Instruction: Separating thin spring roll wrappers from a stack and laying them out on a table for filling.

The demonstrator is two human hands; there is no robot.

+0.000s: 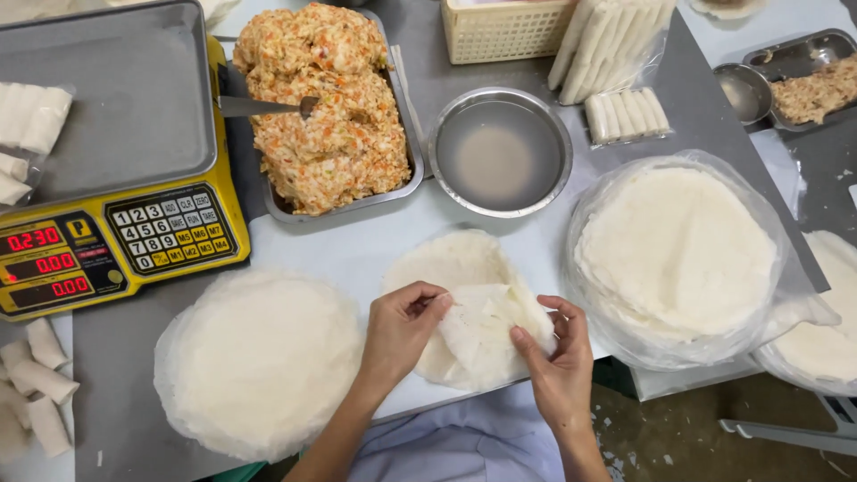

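Both hands, left hand point(399, 328) and right hand point(555, 361), pinch and fold a round rice-paper wrapper point(473, 308) on the table's near edge; folding begun, roll unfinished; finished rolls point(36, 379) lie left; filling tray point(335, 112) remains heaped.

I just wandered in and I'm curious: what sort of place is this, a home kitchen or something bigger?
Most likely a small food workshop making spring rolls by hand. Stacks of round wrappers sit on the table, a metal tray of minced filling waits beside a yellow weighing scale, and finished rolls pile up nearby.
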